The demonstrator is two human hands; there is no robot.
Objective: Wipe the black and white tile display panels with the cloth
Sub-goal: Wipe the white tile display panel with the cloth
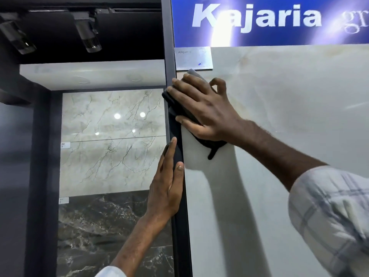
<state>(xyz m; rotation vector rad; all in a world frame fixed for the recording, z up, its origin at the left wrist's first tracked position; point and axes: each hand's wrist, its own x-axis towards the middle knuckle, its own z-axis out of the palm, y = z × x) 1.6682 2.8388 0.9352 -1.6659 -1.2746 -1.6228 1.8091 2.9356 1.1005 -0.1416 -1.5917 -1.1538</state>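
Cloth (212,145), dark and bunched, lies flat against the pale tile panel (279,116) under the right hand (203,108). That hand's fingers (175,90) are spread and mostly straight and press the cloth to the tile; the little finger is bent. The fingertips reach the dark upright frame (179,226), and a tail of cloth hangs below the palm. Just above the fingertips sits a small grey label plate (193,57). Below the right thumb, the left hand (167,186) rests along the frame, fingers straight and together on its far side, thumb on its front face. Beyond the left fingers stand white veined tiles (111,116) and a black marbled tile (99,226).
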